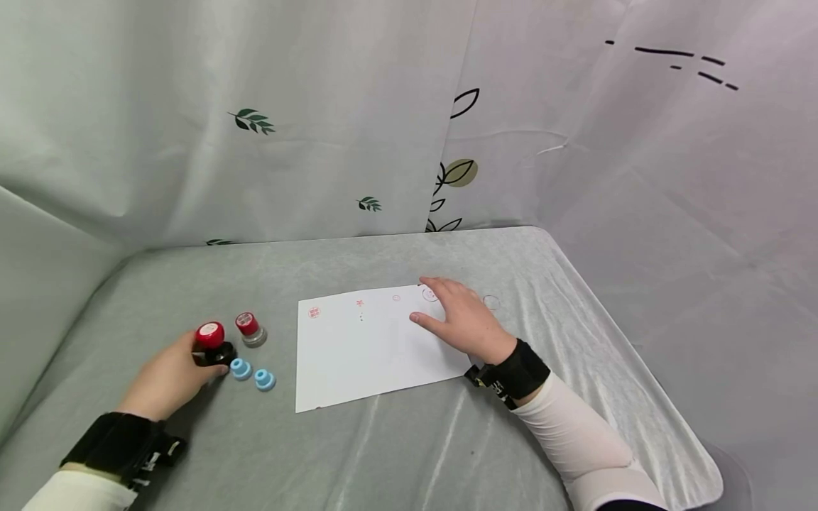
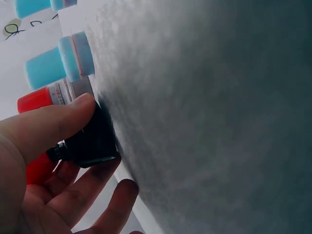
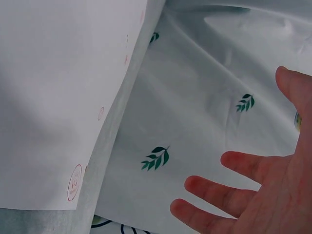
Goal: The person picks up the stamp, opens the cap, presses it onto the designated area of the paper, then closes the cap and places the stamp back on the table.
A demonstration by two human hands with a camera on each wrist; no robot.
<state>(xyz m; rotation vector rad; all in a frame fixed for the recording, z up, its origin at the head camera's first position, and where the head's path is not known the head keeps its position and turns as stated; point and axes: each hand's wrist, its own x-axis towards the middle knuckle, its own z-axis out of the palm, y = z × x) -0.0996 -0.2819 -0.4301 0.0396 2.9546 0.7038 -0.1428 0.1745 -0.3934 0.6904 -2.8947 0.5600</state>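
My left hand point(image 1: 169, 376) grips a stamp point(image 1: 209, 336) with a round red top and a dark body, standing on the cloth at the left. In the left wrist view, the thumb lies along one side of the dark body point(image 2: 92, 141) and fingers reach round the other. My right hand point(image 1: 469, 323) is over the right part of a white sheet of paper point(image 1: 358, 355), fingers spread and holding nothing. Whether it touches the paper I cannot tell. Small red prints point(image 1: 314, 312) run along the sheet's far edge, and the right hand partly covers the rightmost one.
Beside the left hand stand a smaller red-topped stamp point(image 1: 251, 328) with a clear base and two light blue stepped pieces point(image 1: 241, 368). A grey cloth point(image 1: 383, 454) covers the table. White curtains point(image 1: 319, 142) with leaf patterns hang behind it.
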